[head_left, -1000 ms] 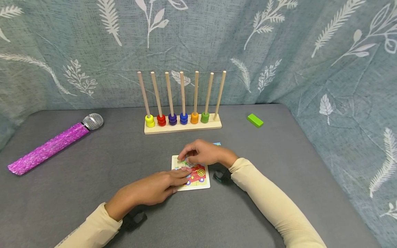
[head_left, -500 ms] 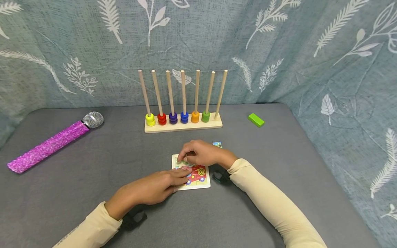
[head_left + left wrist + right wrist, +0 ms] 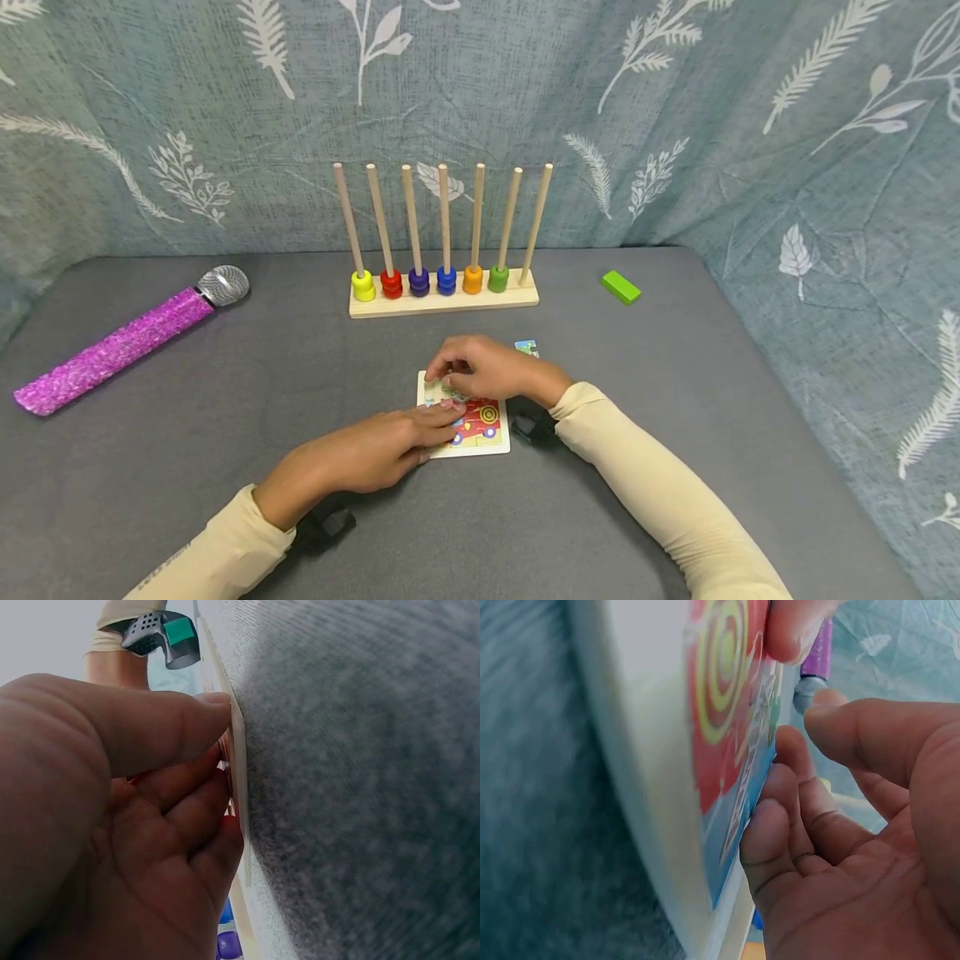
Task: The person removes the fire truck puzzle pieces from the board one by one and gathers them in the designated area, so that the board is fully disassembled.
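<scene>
A small jigsaw puzzle (image 3: 482,431) with a red vehicle picture lies in a pale frame at the table's middle. My left hand (image 3: 375,450) rests on its left side, fingers stretched over the picture; in the left wrist view the thumb (image 3: 165,724) lies at the frame's edge. My right hand (image 3: 483,367) is over the upper part, fingers bent. The right wrist view has its fingertips (image 3: 766,832) touching the puzzle's surface, the thumb held apart and no piece visible between. Beyond the right wrist lies a loose blue-and-green puzzle piece (image 3: 527,347), partly hidden.
Behind the puzzle stands a wooden peg rack (image 3: 442,306) with coloured rings on most pegs. A green block (image 3: 621,287) lies at the back right. At the left is a microphone with a pink sparkly handle (image 3: 112,354). A patterned curtain (image 3: 300,125) hangs behind the table.
My right hand's fingertips have shifted slightly left and toward the far edge of the puzzle. My left hand stays in place. The view has tilted slightly, showing more of the loose piece.
</scene>
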The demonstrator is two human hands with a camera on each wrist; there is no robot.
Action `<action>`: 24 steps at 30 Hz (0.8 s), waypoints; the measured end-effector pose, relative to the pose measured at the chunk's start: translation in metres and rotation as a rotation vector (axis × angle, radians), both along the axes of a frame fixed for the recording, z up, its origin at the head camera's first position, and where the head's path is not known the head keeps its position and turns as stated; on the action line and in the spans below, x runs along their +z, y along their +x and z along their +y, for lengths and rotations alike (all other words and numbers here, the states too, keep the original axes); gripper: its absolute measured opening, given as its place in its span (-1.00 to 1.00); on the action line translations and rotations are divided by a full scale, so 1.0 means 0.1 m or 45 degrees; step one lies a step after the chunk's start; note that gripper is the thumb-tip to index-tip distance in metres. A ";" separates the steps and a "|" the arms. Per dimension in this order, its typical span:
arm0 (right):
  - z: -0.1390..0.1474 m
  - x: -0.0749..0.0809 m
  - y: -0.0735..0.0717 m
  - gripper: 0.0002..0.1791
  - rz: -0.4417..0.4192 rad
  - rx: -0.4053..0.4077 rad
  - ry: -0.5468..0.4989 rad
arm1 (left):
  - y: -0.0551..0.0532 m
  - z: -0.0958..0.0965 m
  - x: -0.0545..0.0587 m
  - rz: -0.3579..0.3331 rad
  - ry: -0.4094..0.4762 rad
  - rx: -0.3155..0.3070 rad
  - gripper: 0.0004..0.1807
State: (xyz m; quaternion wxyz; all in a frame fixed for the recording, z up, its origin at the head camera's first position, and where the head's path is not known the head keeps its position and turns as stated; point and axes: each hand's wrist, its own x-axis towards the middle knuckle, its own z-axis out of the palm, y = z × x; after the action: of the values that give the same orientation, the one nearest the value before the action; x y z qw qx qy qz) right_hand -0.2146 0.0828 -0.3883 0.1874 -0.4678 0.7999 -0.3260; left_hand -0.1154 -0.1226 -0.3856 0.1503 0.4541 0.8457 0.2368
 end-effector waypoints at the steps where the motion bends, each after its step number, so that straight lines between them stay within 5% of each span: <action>1: 0.01 0.01 0.00 -0.78 -0.019 -0.017 0.005 | 0.00 0.00 0.00 -0.005 -0.003 0.003 -0.51; 8: 0.04 0.06 -0.02 -0.82 -0.148 -0.077 0.034 | 0.01 0.01 0.00 -0.019 -0.008 0.006 -0.51; 24: 0.11 0.11 -0.04 -0.77 -0.137 -0.112 0.165 | 0.01 0.00 -0.01 -0.033 0.000 0.015 -0.53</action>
State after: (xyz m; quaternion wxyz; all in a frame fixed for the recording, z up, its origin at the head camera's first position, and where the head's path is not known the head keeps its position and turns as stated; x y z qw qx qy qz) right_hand -0.2184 0.0940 -0.3776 0.2454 -0.4009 0.8278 -0.3063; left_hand -0.1144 -0.1229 -0.3866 0.1599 0.4461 0.8463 0.2434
